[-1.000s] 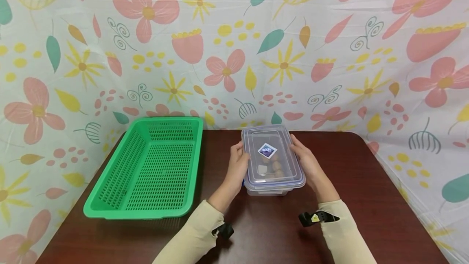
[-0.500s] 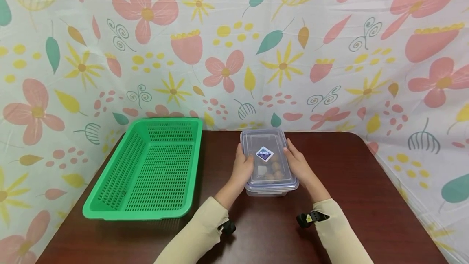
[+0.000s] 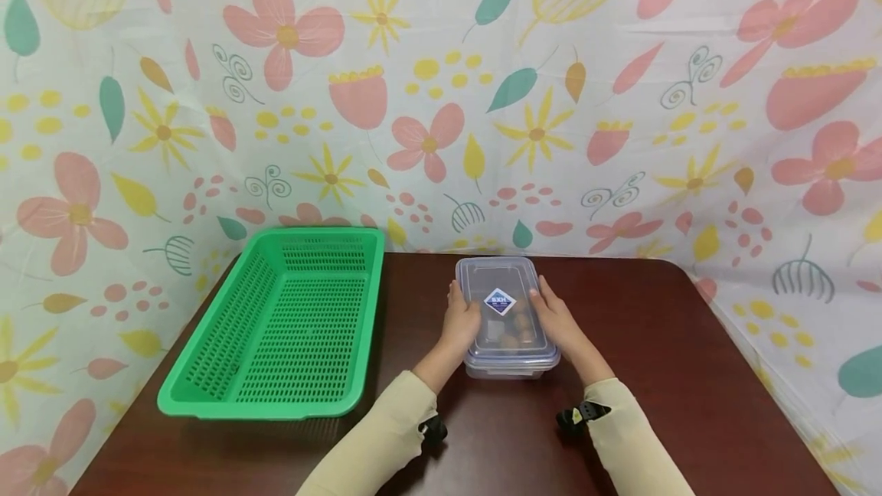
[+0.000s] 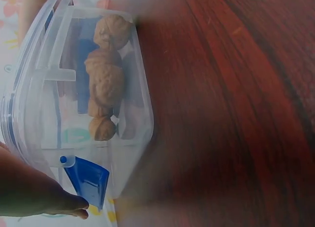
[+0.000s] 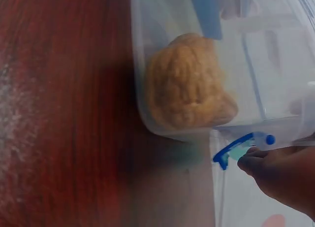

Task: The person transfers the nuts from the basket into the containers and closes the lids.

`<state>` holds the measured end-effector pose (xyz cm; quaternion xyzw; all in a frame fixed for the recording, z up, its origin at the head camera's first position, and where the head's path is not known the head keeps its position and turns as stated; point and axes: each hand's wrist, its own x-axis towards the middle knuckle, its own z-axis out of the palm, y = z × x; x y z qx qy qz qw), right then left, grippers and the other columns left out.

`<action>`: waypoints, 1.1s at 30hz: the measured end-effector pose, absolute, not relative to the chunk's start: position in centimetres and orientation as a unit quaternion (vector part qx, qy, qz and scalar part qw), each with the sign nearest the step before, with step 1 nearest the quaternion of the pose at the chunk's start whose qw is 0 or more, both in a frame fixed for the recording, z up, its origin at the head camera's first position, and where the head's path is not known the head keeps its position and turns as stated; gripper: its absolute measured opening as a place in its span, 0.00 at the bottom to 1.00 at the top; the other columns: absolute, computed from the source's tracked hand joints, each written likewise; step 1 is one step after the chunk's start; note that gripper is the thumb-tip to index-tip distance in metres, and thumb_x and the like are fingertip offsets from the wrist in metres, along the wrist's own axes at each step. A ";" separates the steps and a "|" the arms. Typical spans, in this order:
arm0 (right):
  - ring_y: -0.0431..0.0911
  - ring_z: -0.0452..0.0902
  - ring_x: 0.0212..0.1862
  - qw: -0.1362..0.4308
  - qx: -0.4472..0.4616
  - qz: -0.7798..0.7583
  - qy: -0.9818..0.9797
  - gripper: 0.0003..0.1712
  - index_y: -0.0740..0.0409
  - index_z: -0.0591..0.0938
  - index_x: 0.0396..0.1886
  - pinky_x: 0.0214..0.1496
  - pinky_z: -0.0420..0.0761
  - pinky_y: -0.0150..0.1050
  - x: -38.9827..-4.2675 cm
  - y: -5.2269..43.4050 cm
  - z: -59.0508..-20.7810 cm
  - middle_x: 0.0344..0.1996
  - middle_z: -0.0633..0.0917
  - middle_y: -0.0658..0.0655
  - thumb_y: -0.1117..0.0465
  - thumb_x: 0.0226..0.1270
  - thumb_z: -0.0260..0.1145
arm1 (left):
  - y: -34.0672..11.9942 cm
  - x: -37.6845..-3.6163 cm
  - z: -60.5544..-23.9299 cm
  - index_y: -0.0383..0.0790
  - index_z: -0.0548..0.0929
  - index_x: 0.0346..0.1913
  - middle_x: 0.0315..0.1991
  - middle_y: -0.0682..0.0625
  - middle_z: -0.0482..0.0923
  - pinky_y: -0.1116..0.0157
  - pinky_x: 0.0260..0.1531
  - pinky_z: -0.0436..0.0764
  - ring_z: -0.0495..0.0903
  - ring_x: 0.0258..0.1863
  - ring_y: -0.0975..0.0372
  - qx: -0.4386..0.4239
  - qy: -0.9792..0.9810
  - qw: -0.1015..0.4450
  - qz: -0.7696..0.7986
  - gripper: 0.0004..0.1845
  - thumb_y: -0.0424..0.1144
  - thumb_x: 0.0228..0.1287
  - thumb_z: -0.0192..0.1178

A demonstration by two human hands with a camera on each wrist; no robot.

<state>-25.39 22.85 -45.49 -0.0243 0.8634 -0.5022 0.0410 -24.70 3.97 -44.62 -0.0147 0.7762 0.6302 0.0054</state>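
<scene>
A clear plastic food container [image 3: 513,335] with a see-through lid [image 3: 496,274] sits on the table between both hands. Several walnuts [image 4: 106,84] lie inside it. My left hand [image 3: 460,325] holds its left side, thumb on the lid's edge. In the left wrist view, the fingertips are at a blue clip [image 4: 89,180] angled out from the wall. On the opposite side my right hand [image 3: 556,318] grips the container, thumb also on the lid's edge. Its fingers meet another outward-tilted blue clip [image 5: 241,147] in the right wrist view. A walnut [image 5: 189,84] shows close up there.
A green perforated plastic basket [image 3: 372,312] stands left of the container on the dark wooden table [image 3: 661,373]. Behind the table hangs a flower-patterned cloth [image 3: 427,60]. Black wrist cameras are strapped over both cream sleeves [image 3: 386,427].
The container has straightened from a slight tilt and come down onto the table. Both hands have shifted with it, still at its sides. The head view has tipped slightly upward.
</scene>
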 end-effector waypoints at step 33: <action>0.60 0.50 0.73 0.027 0.021 -0.543 0.839 0.37 0.66 0.50 0.75 0.74 0.52 0.54 -24.9 23.0 -47.0 0.72 0.55 0.70 0.47 0.79 0.43 | 3.0 -25.0 -45.9 0.27 0.46 0.74 0.72 0.27 0.47 0.47 0.71 0.49 0.48 0.72 0.40 -0.030 0.737 0.049 0.674 0.34 0.32 0.70 0.47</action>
